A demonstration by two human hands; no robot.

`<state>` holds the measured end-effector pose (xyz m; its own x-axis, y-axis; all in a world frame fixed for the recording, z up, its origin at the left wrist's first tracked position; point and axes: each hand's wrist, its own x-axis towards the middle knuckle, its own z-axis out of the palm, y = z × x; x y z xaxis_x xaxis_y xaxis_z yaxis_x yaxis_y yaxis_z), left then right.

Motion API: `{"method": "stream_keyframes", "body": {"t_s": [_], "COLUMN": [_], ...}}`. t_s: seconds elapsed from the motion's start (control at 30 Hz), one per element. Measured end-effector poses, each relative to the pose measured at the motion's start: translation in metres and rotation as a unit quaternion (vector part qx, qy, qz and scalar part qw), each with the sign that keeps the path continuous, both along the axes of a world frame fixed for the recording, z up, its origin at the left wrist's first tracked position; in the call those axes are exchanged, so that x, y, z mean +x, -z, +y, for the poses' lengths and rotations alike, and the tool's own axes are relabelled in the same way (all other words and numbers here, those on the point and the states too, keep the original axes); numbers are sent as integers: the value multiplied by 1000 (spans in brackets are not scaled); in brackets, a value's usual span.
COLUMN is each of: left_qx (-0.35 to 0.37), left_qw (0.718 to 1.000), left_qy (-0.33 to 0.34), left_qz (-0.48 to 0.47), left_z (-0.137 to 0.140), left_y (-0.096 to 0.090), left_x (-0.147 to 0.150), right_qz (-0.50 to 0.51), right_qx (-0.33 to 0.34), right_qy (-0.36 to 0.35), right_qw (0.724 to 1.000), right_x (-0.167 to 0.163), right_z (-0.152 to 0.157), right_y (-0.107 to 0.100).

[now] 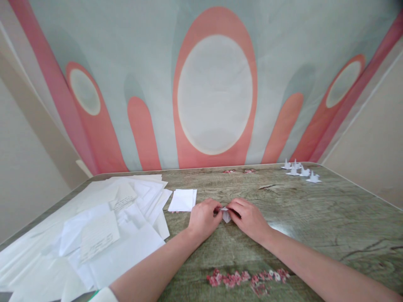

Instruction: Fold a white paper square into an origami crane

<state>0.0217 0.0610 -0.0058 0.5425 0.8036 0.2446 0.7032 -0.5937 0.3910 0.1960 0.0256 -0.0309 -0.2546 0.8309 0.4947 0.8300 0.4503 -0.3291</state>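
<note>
A small piece of folded white paper (226, 216) is held between my two hands, just above the wood-grain table (302, 218). My left hand (205, 216) pinches its left side with thumb and fingers. From the other side, my right hand (247, 218) grips the right edge the same way. A pointed flap hangs down between them; the rest of the paper is partly covered by my fingers. Just left of my left hand lies a stack of white paper squares (182, 200).
A wide, loose pile of white sheets (135, 247), some with writing, covers the table's left side. Several folded paper cranes (294, 168) stand at the back right. Pink flower patterns (233, 278) show near the front edge. A patterned backdrop (215, 92) rises behind the table.
</note>
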Motion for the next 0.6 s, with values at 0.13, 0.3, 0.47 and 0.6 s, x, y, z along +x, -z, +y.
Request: {"method": "stream_keyframes", "body": {"t_s": [0.13, 0.3, 0.47, 0.6], "left_qx": [39, 34, -17, -74], "left_qw": [998, 999, 999, 992], "left_qy": [15, 15, 4, 30], "left_qz": [37, 37, -33, -100], "left_z": [0, -1, -2, -1], "left_y": [-1, -3, 0, 4], "left_x": [0, 1, 0, -2], "right_qz": [-11, -20, -13, -9], "right_qx": [2, 7, 4, -9], "right_qy": [1, -1, -3, 0], "right_qw": [1000, 1000, 1000, 1000], "right_x": [-1, -2, -1, -1], "right_z": [-2, -2, -1, 0], "right_y": [-1, -1, 1, 1]}}
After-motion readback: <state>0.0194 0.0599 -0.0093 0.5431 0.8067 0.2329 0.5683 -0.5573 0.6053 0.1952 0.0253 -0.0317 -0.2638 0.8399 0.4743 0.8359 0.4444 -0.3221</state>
